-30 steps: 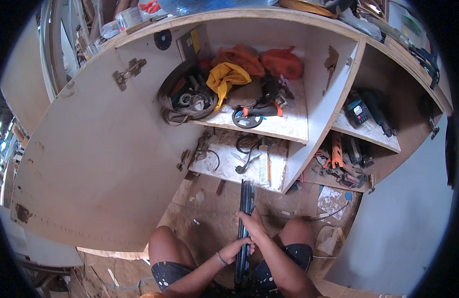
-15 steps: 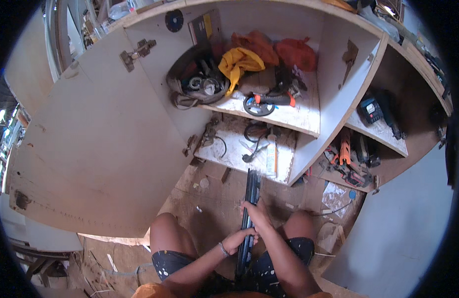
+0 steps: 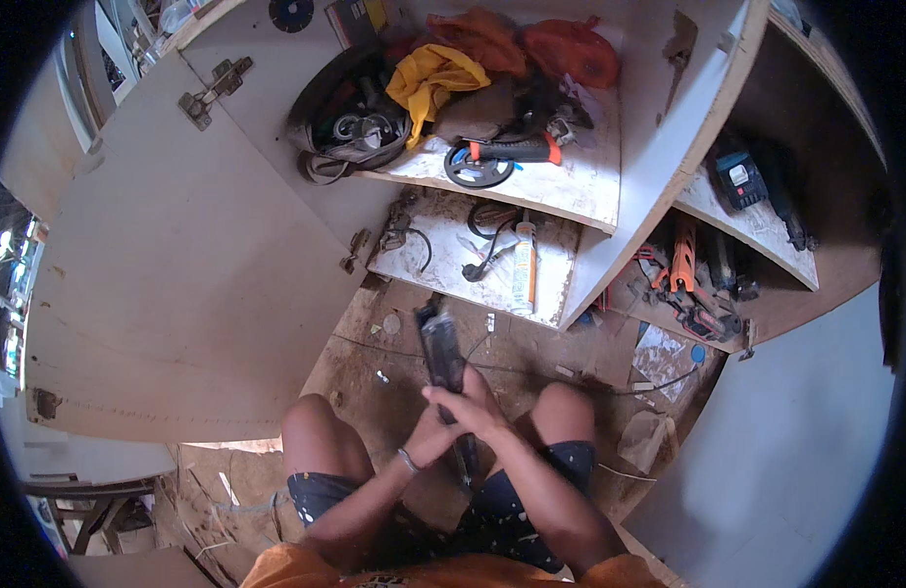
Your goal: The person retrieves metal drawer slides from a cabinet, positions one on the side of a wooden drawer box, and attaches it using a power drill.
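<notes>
Between my knees I hold a long bundle of black drawer slides, its upper part glinting like clear plastic wrap. It tilts, with the far end leaning left toward the cabinet and the lower end down near my shorts. My right hand closes around the middle of the bundle. Just below and left of it, my left hand, with a bracelet at the wrist, is closed on it too. The two hands overlap and hide that stretch of the slides.
An open cabinet stands ahead, its door swung left. Shelves hold a tool bag, a yellow cloth, a sealant tube and a cordless tool. A cable crosses the littered floor.
The drawer slides' far end has swung left and the bundle has tipped from nearly straight. Both hands have come closer together and moved a little left and up. The head view has shifted.
</notes>
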Tool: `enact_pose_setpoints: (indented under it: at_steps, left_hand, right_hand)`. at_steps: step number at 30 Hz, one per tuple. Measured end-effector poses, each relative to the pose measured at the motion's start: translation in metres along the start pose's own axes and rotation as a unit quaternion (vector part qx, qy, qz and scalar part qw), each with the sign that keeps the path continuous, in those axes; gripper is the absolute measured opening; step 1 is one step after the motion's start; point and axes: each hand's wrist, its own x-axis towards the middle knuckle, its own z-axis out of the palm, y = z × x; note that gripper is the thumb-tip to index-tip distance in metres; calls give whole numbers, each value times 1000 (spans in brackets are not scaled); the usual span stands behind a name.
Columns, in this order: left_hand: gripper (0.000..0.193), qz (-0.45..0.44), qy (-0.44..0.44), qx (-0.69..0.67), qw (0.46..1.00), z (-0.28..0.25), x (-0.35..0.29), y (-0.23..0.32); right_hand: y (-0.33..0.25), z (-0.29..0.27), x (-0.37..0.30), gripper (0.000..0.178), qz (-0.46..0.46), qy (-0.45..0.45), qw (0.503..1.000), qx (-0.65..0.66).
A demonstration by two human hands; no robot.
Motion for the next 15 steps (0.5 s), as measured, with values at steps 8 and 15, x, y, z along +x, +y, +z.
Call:
enact_pose_setpoints:
  at_steps: [8,15]
  left_hand:
    - [38,105,-76,208,970,-41,1,93]
    - [36,-4,-34,114,993,-41,-26,204]
  right_hand:
    - [-71,1,-15,51,-154,-93,983,-28]
    - [-177,-16,18,49,-243,-208,937,-138]
